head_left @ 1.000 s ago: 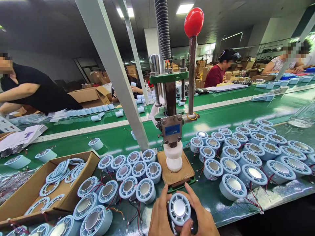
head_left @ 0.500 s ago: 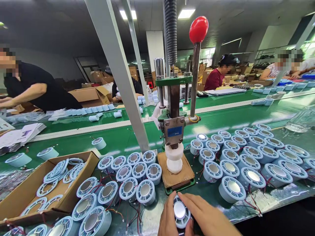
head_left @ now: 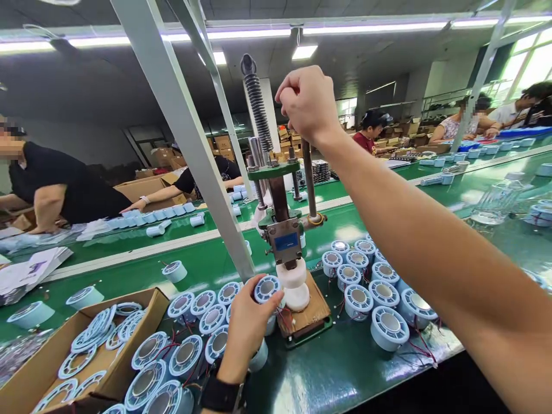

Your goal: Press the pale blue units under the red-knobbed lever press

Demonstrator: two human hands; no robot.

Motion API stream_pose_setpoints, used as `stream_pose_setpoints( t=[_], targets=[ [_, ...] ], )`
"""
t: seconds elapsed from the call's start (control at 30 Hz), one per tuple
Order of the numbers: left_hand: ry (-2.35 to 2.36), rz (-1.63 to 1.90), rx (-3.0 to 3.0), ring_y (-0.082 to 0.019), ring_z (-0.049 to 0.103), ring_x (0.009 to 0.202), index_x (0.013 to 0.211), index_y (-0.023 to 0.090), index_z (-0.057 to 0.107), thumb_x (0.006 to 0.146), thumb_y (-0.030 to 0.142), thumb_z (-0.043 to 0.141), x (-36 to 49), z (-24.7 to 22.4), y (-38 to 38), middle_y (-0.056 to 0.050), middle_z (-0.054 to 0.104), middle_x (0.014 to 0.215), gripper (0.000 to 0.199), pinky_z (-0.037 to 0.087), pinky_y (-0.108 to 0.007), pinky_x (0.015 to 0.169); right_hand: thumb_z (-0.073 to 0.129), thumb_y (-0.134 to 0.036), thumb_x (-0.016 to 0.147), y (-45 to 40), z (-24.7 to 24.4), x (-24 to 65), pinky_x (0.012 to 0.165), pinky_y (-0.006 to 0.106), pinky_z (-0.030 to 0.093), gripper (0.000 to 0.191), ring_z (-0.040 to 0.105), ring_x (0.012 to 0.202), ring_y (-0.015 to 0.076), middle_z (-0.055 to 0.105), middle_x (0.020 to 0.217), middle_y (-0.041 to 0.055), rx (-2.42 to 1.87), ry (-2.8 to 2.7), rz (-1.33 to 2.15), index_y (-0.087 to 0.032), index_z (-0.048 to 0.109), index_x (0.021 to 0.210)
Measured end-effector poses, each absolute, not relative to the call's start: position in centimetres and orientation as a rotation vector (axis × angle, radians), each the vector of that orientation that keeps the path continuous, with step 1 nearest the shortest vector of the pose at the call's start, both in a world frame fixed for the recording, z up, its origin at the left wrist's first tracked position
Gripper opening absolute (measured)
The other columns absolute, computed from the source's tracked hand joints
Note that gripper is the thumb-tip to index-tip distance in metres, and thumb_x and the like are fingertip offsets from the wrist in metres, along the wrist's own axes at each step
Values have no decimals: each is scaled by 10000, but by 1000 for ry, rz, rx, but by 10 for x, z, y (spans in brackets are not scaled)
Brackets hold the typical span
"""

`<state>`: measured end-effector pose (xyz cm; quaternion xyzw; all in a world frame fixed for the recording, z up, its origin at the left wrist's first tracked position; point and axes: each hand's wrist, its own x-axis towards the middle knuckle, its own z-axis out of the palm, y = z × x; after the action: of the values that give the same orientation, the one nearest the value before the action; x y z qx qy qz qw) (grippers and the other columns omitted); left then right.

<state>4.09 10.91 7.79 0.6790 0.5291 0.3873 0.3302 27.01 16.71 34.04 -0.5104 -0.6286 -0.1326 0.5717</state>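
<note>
My left hand [head_left: 250, 322] grips one blue unit [head_left: 267, 289] beside two white press pads [head_left: 291, 276].
Leftward stand one post [head_left: 194, 144] and one carton [head_left: 153, 305], three loose units [head_left: 86, 297] beyond it; my right hand [head_left: 309, 103] curls round one lever's [head_left: 309, 178] top, forearm [head_left: 397, 218] partly hiding right-side units [head_left: 416, 306].

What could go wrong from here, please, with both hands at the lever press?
The left hand is close beside the white press head, so it might be pinched if the right hand, at the top of the lever, pulls down. The red wires by the held light-blue round housing could also get trapped under the head.
</note>
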Motion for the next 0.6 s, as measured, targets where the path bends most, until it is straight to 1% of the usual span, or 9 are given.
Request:
stream_pose_setpoints(
  t=[0.03, 0.1, 0.13, 0.17, 0.37, 0.43, 0.53, 0.57, 0.6],
  targets=[
    [1352, 1011, 1778, -301, 651, 971, 1147, 117, 619, 657, 421, 713, 45, 74, 111, -128, 707, 1091, 585, 479, -439, 911, 6, -169, 811, 170, 336, 270, 683, 181, 388, 638, 666, 777, 33, 619, 856, 35, -1177, -1462, -347, 147, 556, 751],
    [1282, 1008, 1776, -292, 646, 987, 1126, 143, 635, 640, 371, 743, 56, 68, 112, -107, 708, 1102, 548, 471, -419, 915, 253, -123, 869, 170, 329, 270, 603, 171, 452, 398, 643, 649, 29, 630, 744, -6, -1111, -1426, -376, -49, 611, 714],
    [1241, 1005, 1769, -283, 644, 988, 1119, 155, 640, 637, 350, 754, 62, 65, 113, -95, 710, 1099, 533, 470, -405, 912, 383, -112, 850, 169, 326, 271, 516, 198, 468, 288, 600, 575, 64, 611, 660, -24, -1080, -1412, -381, -162, 612, 684],
    [1199, 1001, 1758, -275, 644, 984, 1114, 160, 641, 636, 332, 761, 69, 63, 113, -86, 713, 1089, 522, 473, -390, 905, 456, -124, 836, 168, 325, 272, 433, 243, 454, 267, 550, 520, 105, 583, 593, -31, -1060, -1405, -376, -243, 588, 637],
    [1007, 936, 1678, -264, 648, 948, 1054, 127, 640, 636, 291, 779, 84, 55, 124, -99, 722, 1027, 471, 500, -371, 856, 453, -133, 854, 169, 334, 275, 375, 192, 417, 267, 509, 423, 67, 539, 567, -39, -1084, -1481, -245, -197, 587, 632],
    [987, 920, 1661, -267, 652, 947, 1077, 128, 629, 642, 282, 784, 81, 52, 125, -101, 720, 1030, 487, 509, -382, 850, 433, -146, 871, 157, 341, 277, 400, 166, 424, 258, 530, 435, 56, 550, 605, -36, -1137, -1512, -173, -148, 635, 711],
    [991, 945, 1654, -269, 640, 1014, 1157, 149, 594, 620, 180, 787, 78, 47, 123, -90, 701, 1100, 572, 482, -393, 916, 360, -170, 933, 103, 327, 274, 543, 120, 442, 335, 599, 560, 20, 587, 733, -26, -1170, -1532, -139, -64, 679, 929],
    [992, 968, 1659, -263, 622, 1064, 1196, 167, 575, 605, 130, 780, 78, 46, 122, -79, 685, 1149, 627, 454, -390, 961, 360, -196, 954, 78, 309, 270, 599, 123, 457, 343, 630, 637, 25, 602, 779, -22, -1165, -1548, -129, -80, 682, 980],
    [992, 994, 1663, -254, 600, 1110, 1231, 188, 553, 594, 85, 770, 78, 45, 121, -66, 666, 1193, 680, 422, -381, 1000, 295, -278, 990, 51, 284, 265, 653, 127, 459, 422, 666, 742, 33, 620, 822, -15, -1153, -1534, -134, -132, 691, 997]
  ],
)
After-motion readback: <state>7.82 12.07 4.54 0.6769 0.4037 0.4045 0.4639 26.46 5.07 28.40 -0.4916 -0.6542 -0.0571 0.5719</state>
